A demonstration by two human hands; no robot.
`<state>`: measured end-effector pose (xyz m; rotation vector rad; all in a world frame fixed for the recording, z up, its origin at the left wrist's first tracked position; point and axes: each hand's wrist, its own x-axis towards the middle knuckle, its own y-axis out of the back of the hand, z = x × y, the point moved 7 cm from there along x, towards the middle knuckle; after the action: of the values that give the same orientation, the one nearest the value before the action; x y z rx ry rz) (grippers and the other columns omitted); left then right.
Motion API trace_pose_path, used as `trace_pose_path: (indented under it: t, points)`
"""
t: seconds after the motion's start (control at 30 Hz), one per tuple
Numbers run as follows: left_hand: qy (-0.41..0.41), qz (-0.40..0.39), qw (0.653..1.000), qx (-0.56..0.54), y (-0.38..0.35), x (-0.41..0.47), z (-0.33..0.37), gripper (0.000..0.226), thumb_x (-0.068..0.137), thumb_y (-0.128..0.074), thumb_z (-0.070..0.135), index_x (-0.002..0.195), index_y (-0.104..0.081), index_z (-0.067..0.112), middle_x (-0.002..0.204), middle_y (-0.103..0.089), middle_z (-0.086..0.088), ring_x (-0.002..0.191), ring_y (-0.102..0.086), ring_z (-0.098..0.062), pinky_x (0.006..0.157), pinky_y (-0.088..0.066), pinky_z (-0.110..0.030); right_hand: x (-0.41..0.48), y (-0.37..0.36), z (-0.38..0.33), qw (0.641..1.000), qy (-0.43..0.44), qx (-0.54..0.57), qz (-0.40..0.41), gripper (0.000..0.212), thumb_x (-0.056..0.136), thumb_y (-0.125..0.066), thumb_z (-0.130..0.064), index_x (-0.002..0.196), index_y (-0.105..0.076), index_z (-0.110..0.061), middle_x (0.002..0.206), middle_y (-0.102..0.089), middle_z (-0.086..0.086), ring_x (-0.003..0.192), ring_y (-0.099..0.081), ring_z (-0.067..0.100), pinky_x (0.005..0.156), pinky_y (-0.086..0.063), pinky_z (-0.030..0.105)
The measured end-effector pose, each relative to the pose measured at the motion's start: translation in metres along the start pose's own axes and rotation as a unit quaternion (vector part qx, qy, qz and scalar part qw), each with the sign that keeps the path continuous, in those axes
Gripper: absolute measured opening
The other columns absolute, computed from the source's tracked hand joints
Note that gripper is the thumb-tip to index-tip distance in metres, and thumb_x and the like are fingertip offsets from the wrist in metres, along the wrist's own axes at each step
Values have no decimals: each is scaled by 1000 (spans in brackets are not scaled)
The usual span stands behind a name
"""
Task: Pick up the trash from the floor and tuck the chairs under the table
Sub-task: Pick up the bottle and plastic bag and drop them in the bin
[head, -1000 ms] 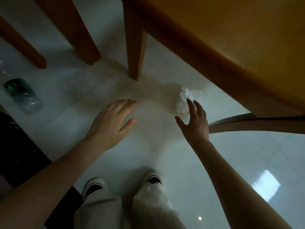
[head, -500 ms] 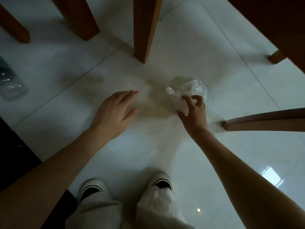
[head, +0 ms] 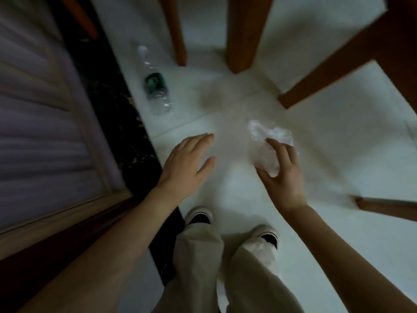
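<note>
A crumpled white piece of trash [head: 268, 143] is pinched between the thumb and fingers of my right hand [head: 282, 175], above the white tiled floor [head: 327, 143]. To its left my left hand [head: 187, 163] hovers flat, fingers apart, holding nothing. An empty clear plastic bottle [head: 155, 84] with a green label lies on the floor further ahead on the left, beyond my left hand.
Wooden chair or table legs [head: 243, 35] stand ahead, with a slanted one [head: 338, 71] at the right and another [head: 388, 206] low on the right. A dark floor strip [head: 117, 123] and a pale slatted panel [head: 38, 123] run along the left. My shoes [head: 200, 216] are below.
My right hand has closed on the white trash and lifted it off the floor. The view has swung left, so the bottle and the slatted panel now show.
</note>
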<state>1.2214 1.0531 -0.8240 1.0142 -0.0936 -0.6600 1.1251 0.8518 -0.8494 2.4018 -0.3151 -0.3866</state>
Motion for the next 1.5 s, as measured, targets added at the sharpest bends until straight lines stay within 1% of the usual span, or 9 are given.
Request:
trace_pose_path:
  t: [0.33, 0.6, 0.7, 0.83, 1.07, 1.17, 1.27, 1.4, 1.5]
  points:
    - [96, 154, 983, -26, 47, 35, -106, 69, 81, -69, 40, 141, -44, 16, 141, -49, -3, 127, -45, -20, 106, -39, -35, 88, -57, -71, 994, 103, 2, -24, 63, 80, -77, -9, 136, -50, -17, 130, -51, 5, 113, -53, 23, 94, -42, 28]
    - [256, 243, 928, -117, -6, 117, -213, 92, 72, -75, 50, 146, -28, 20, 141, -40, -8, 128, -40, -25, 102, -40, -36, 161, -120, -43, 987, 157, -20, -15, 62, 79, -78, -10, 134, -52, -16, 129, -54, 8, 113, -54, 28, 93, -44, 32]
    - [323, 256, 899, -147, -27, 136, -242, 98, 68, -77, 51, 146, -28, 16, 133, -45, -11, 121, -44, -27, 99, -42, -36, 174, -134, -25, 988, 153, -32, -19, 61, 79, -77, -10, 134, -52, -18, 128, -53, 6, 112, -55, 25, 91, -41, 26]
    - [371, 259, 872, -186, -43, 141, -259, 79, 71, -79, 38, 130, -41, 2, 121, -55, -16, 110, -55, -33, 90, -50, -42, 176, -138, -10, 989, 139, -36, -21, 63, 79, -78, -12, 135, -51, -20, 132, -52, 5, 112, -53, 22, 89, -42, 26]
    - [352, 274, 871, -205, -32, 58, -201, 52, 69, -80, 32, 107, -57, 3, 103, -63, -11, 92, -61, -24, 79, -53, -35, 121, -101, -25, 996, 78, -24, -31, 60, 81, -77, -12, 136, -52, -14, 132, -52, 9, 114, -55, 28, 94, -45, 34]
    - [329, 270, 880, -212, 1, 7, -149, 40, 67, -80, 30, 97, -62, 9, 91, -65, -5, 83, -61, -19, 71, -48, -24, 81, -59, -56, 998, 47, -21, -31, 60, 81, -77, -12, 135, -52, -13, 131, -54, 10, 113, -56, 28, 92, -46, 33]
    - [328, 258, 878, -235, 53, -43, -87, 36, 67, -79, 30, 95, -63, 14, 88, -67, -1, 80, -62, -15, 70, -44, -18, 37, -3, -102, 999, -1, -13, -38, 59, 81, -77, -16, 135, -53, -17, 131, -54, 7, 112, -56, 24, 88, -41, 26]
    - [302, 239, 876, -292, 149, -98, 7, 35, 67, -77, 32, 96, -57, 29, 90, -66, 5, 83, -65, -13, 73, -50, -23, -19, 84, -186, 998, -37, -8, -45, 60, 79, -80, -15, 133, -54, -16, 128, -56, 10, 108, -55, 24, 85, -38, 21]
    - [285, 230, 885, -288, 234, -137, 77, 39, 68, -77, 36, 95, -51, 46, 88, -64, 12, 78, -63, -2, 67, -44, -9, -53, 156, -267, 999, -22, -4, -42, 60, 78, -81, -11, 132, -55, -12, 125, -57, 14, 106, -54, 25, 80, -33, 13]
